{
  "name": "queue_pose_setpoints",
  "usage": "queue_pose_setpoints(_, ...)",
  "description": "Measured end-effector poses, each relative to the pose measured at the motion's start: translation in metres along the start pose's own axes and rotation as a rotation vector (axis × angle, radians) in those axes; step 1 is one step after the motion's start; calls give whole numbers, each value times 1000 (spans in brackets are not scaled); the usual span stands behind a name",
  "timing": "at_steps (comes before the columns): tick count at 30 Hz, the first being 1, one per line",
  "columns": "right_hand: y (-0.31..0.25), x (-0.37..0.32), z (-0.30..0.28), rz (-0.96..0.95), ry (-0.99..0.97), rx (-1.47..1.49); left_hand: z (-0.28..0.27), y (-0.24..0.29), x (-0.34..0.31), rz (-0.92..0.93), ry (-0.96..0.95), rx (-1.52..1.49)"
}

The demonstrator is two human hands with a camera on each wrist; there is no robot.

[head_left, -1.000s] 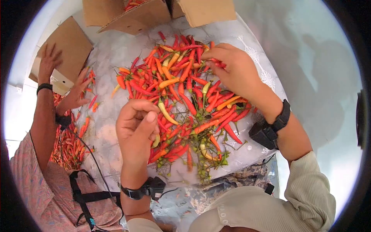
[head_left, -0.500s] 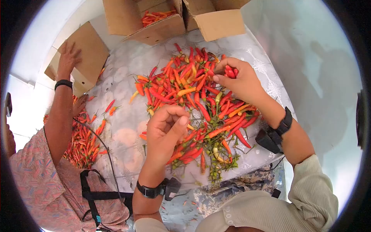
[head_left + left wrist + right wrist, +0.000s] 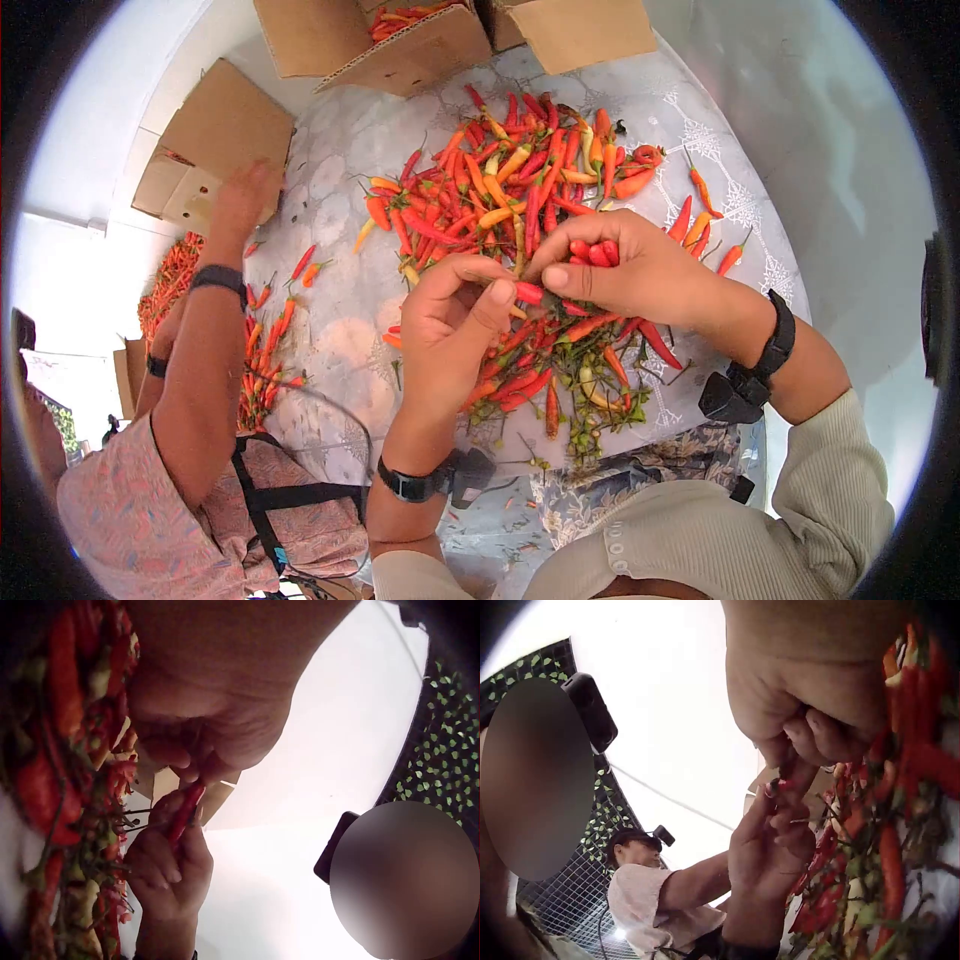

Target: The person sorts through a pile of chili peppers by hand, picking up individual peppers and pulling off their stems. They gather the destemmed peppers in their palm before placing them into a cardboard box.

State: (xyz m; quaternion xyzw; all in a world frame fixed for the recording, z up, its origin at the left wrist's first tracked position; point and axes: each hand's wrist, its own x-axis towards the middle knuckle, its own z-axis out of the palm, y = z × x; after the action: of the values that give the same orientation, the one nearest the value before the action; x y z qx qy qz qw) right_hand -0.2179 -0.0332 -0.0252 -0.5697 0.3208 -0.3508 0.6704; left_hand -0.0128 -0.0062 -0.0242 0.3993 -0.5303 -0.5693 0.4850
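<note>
Both hands meet over the near part of a pile of chili peppers (image 3: 500, 200), mostly red and orange, with a few pale yellow ones. My left hand (image 3: 450, 325) pinches a red chili pepper (image 3: 530, 293) between thumb and fingers. At that pepper's other side are the thumb and fingertips of my right hand (image 3: 650, 272), which also keeps several red chili peppers (image 3: 597, 253) in its curled fingers. In the left wrist view the red pepper (image 3: 186, 816) runs between the two hands. Part of it is hidden by fingers in the right wrist view.
Green stems (image 3: 590, 410) lie at the table's near edge. Open cardboard boxes (image 3: 410, 55) stand at the back, one with peppers inside. On the left another person's arm (image 3: 215, 330) reaches to a cardboard box (image 3: 220, 145), beside more peppers (image 3: 265, 360). A cable (image 3: 345, 410) crosses the table.
My right hand has come from the far right of the pile to my left hand, carrying red chili peppers. The other person's arm has shifted at the box. The head view has shifted.
</note>
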Motion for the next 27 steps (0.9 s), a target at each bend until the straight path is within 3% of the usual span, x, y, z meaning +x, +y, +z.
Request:
queue_pose_setpoints(6, -1, -4, 4, -43, 31, -71, -1, -2, 0, -9, 3, 35)
queue_pose_setpoints(9, -1, -7, 8, -69, 41, -166, 2, -6, 3, 195, -57, 162)
queue_pose_setpoints(12, -5, -11, 10, -69, 60, -294, -1, -6, 4, 232, -88, 246)
queue_pose_setpoints(16, -2, -11, 9, -278, 49, -428, -5, -5, 2, 191, -103, 296)
queue_pose_setpoints(27, 0, -9, 5, -392, -122, -350, -8, 3, 2, 153, -250, 176)
